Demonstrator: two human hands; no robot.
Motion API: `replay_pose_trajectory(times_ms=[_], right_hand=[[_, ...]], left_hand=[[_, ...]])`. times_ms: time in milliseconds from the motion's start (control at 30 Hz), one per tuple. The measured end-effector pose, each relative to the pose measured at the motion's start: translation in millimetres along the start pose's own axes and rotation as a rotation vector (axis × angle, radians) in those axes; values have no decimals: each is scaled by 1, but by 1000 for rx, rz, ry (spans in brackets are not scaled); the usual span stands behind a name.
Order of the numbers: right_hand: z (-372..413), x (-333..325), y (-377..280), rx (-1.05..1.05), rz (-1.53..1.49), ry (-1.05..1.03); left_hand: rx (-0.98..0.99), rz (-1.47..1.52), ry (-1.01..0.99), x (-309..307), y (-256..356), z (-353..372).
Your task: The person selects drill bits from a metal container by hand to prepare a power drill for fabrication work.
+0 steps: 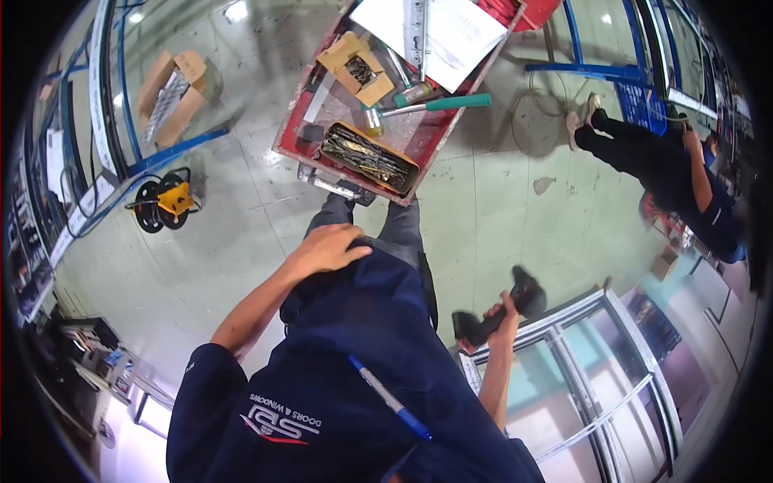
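My left hand (326, 248) lies on the front of my dark blue shirt (354, 314) at the waist, fingers stretched out and holding nothing. Out to my right side, my right hand (504, 322) grips a black cordless drill (493, 324) by its handle. A blue and white pen (390, 398) is clipped to the shirt. Ahead of my legs stands a red tool cart (294, 133). On it are a long box of drill bits (366, 157), a small carton of screws (356, 71), a green-handled screwdriver (457, 103) and white papers (463, 36).
To the left are a yellow and black cable reel (171, 201), an open cardboard box (171, 97) and blue racks (181, 151). A co-worker (668, 161) stands at the right near a blue crate (640, 105). White window frames (596, 386) lean close by my right arm.
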State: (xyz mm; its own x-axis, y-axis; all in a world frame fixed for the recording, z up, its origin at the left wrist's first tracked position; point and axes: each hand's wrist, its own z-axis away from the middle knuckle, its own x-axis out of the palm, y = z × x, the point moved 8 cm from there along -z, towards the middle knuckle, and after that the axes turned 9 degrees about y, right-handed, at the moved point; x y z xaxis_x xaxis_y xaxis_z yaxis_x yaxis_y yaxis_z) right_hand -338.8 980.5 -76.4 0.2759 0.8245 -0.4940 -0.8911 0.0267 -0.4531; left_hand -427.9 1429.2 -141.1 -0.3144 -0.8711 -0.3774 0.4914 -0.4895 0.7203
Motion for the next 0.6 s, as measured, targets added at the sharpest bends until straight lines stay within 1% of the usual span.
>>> replay_pose_trajectory(times_ms=[67,133,167,200,267,300,367,467,600], right_hand=[[-1,-26,44,198,106,46],[-14,-52,105,324,287,-60],[-6,-51,124,333,327,-78],[5,-54,147,345,367,-92],[-21,-103,259,409,135,-390],[-15,-101,280,394,128,-387],[-1,-83,293,381,167,-311],[11,-46,281,333,221,-200],[12,-8,268,251,241,-136]], left_hand=[[-90,-77,18,-3,-20,-6],[-176,-162,73,-15,-37,-19],[-180,-147,124,-18,-49,-31],[-230,-135,177,-30,-49,-40],[-327,-112,284,-56,-41,-61],[-340,-132,300,-59,-47,-74],[-371,-168,319,-52,-65,-94],[-376,-259,186,-38,-80,-108],[-240,-323,102,-27,-79,-98]])
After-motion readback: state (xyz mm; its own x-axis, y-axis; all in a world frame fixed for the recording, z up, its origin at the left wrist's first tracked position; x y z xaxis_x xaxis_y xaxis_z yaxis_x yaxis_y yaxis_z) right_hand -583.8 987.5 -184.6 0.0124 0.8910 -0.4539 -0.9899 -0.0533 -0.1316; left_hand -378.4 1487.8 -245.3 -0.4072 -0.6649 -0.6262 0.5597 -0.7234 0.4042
